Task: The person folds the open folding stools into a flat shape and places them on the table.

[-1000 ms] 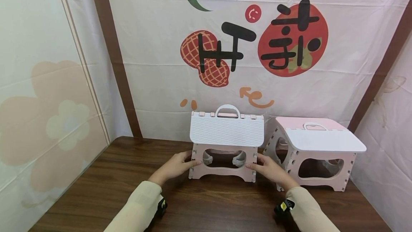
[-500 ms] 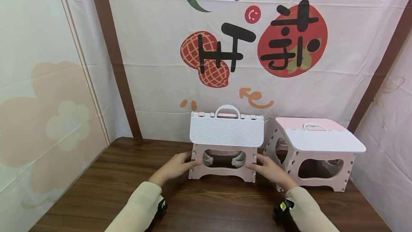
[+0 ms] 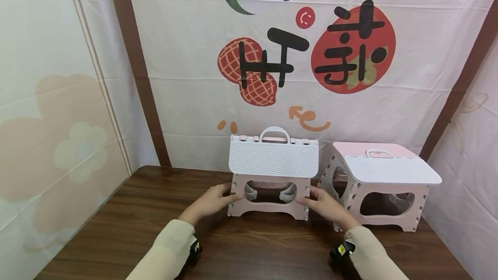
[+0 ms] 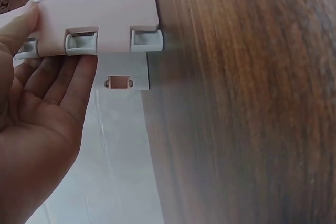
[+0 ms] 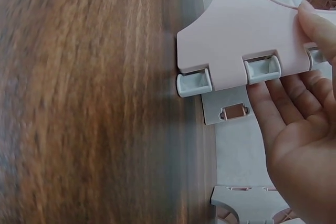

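A pink and white folding stool [image 3: 274, 157] stands at the back of the table, directly before me. Its top is partly folded, the white ribbed half slanting toward me and the white handle [image 3: 275, 130] arching above the fold. My left hand [image 3: 212, 201] grips the left edge of the pink front leg panel [image 4: 118, 11], its thumb on the front face. At the opposite edge my right hand [image 3: 327, 204] holds the same panel [image 5: 226, 30], thumb in front. Both wrist views show the other fingers along the hinged side; some fingertips are hidden.
To the right, close behind my right hand, a second folding stool [image 3: 393, 170] stands unfolded with a flat pink and white top. A printed cloth [image 3: 186, 77] hangs behind the dark wooden table [image 3: 249, 249].
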Motion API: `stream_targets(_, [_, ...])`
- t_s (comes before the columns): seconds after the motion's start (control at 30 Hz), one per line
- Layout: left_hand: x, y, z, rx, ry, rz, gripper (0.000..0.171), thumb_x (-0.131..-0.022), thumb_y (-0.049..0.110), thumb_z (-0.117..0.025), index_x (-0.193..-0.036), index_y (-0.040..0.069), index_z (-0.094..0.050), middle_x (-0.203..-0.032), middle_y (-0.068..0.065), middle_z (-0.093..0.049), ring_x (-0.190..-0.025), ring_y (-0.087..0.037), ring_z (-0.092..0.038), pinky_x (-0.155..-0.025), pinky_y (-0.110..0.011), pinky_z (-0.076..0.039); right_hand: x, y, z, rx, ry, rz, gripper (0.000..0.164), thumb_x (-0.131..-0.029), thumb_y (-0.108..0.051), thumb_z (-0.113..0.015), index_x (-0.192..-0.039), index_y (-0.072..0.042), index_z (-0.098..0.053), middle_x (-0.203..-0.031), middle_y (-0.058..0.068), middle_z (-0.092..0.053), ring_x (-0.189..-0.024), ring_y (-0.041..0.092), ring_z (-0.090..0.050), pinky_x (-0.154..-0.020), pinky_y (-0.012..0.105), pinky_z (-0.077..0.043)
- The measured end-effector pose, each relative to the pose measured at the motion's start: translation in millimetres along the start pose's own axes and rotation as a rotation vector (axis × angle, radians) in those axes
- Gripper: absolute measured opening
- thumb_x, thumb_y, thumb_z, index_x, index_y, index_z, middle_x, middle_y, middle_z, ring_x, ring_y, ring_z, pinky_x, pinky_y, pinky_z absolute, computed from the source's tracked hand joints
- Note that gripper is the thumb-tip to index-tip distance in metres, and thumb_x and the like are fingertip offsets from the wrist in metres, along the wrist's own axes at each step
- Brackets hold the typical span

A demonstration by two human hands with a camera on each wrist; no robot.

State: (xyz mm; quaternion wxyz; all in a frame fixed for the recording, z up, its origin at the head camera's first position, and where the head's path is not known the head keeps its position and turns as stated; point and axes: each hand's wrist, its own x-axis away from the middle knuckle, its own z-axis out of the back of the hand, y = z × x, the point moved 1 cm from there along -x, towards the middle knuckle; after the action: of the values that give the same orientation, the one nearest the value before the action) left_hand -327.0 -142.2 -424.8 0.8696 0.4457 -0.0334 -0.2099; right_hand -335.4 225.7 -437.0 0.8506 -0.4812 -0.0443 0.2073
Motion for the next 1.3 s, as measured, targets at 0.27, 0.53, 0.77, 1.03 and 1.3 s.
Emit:
stream_targets(0.27, [1.6,3.2,0.8,-0.018,0.019,0.004,0.066,-0.097,0.046,-0.064,-0.141,-0.002,-0.053,-0.134,-0.017,-0.060,-0.115,-0.028,-0.061,-0.091,-0.047,-0.052,3,-3,1,-0.011,-0.003,-0.036,0.056,-0.096,-0.037,-0.068,-0.141,-0.007,-0.055,-0.133,0.011,-0.060,-0.119,0.026,-0.055,-0.098,0.047,-0.046])
stream_targets(0.53, [6.9,10.4,8.4,-0.045,0.056,0.005,0.059,-0.099,0.047,-0.061,-0.137,0.002,-0.058,-0.129,-0.011,-0.063,-0.118,-0.029,-0.059,-0.095,-0.051,-0.049,8,-6,4,-0.002,-0.005,-0.106,0.066,-0.100,-0.047,-0.059,-0.151,-0.010,-0.044,-0.146,0.013,-0.051,-0.132,0.033,-0.048,-0.106,0.057,-0.038])
stream_targets(0.77, [5.4,8.1,11.0,-0.053,0.061,-0.005,0.054,-0.100,0.048,-0.059,-0.134,0.006,-0.060,-0.122,-0.006,-0.066,-0.116,-0.026,-0.060,-0.095,-0.050,-0.049,11,-12,7,-0.028,0.002,-0.105,0.059,-0.102,-0.045,-0.056,-0.147,-0.008,-0.049,-0.142,0.015,-0.053,-0.131,0.034,-0.049,-0.106,0.058,-0.037])
stream_targets(1.03, [4.7,8.9,16.4,0.010,0.115,-0.005,0.054,-0.099,0.050,-0.059,-0.138,0.012,-0.056,-0.132,-0.004,-0.061,-0.121,-0.025,-0.057,-0.098,-0.050,-0.048,14,-23,15,0.034,0.119,-0.070,0.056,-0.102,-0.042,-0.056,-0.142,-0.003,-0.050,-0.135,0.015,-0.058,-0.121,0.033,-0.057,-0.100,0.055,-0.044])
stream_targets(1.3, [3.0,7.3,15.2,0.030,0.134,-0.041,0.057,-0.100,0.045,-0.060,-0.143,0.009,-0.050,-0.136,-0.009,-0.057,-0.128,-0.029,-0.051,-0.104,-0.052,-0.042,16,-25,18,0.065,0.160,-0.109,0.065,-0.101,-0.049,-0.055,-0.150,-0.008,-0.040,-0.150,0.020,-0.044,-0.136,0.040,-0.042,-0.106,0.060,-0.035])
